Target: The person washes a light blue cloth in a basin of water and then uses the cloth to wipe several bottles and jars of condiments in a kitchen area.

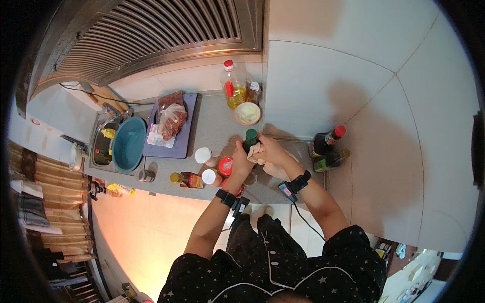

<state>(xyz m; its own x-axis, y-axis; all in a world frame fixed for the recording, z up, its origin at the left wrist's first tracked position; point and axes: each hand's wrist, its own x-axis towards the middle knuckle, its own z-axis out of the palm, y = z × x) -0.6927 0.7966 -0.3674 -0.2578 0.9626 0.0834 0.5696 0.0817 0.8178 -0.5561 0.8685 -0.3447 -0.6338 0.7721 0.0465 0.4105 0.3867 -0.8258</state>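
My left hand grips a dark bottle with a green cap, low over the counter. My right hand holds a pale cloth against the same bottle, and part of the cloth hangs below the fingers. Most of the bottle's body is hidden behind both hands. Close to my left hand stand a jar with a red lid, a jar with a white lid and another white-capped jar. A yellow-capped sauce bottle is a little farther left.
Behind are a bowl and an oil bottle. Two sauce bottles stand by the right wall. A purple board bears bagged food. Farther left, a blue basin sits at the sink. A range hood overhangs the counter.
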